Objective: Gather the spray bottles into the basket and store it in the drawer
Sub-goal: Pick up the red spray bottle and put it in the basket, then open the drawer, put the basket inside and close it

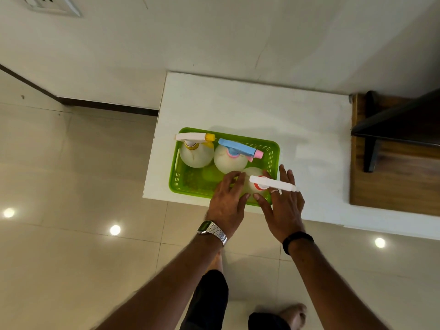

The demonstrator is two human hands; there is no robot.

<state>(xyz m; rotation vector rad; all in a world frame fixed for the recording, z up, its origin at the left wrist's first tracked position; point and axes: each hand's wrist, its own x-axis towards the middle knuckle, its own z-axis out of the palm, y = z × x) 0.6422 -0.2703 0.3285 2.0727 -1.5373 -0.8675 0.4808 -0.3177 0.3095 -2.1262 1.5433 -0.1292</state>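
Observation:
A green plastic basket [183, 184] sits at the near left of a white cabinet top [250, 108]. Three white spray bottles stand upright in it: one with a yellow nozzle [196, 153] at the back left, one with a blue and pink trigger head [229, 160] in the middle, one with a white and red head [258, 184] at the near right. My left hand [227, 198] and my right hand [284, 206] flank that near bottle with fingers spread. Whether they touch it I cannot tell; neither hand is closed around it.
A brown wooden piece with a dark bracket [395, 151] adjoins the cabinet top on the right. A wall lies behind with a socket plate [52, 4] at the top left. Glossy floor tiles [71, 186] lie left and below. My legs and bare feet [294, 315] are below.

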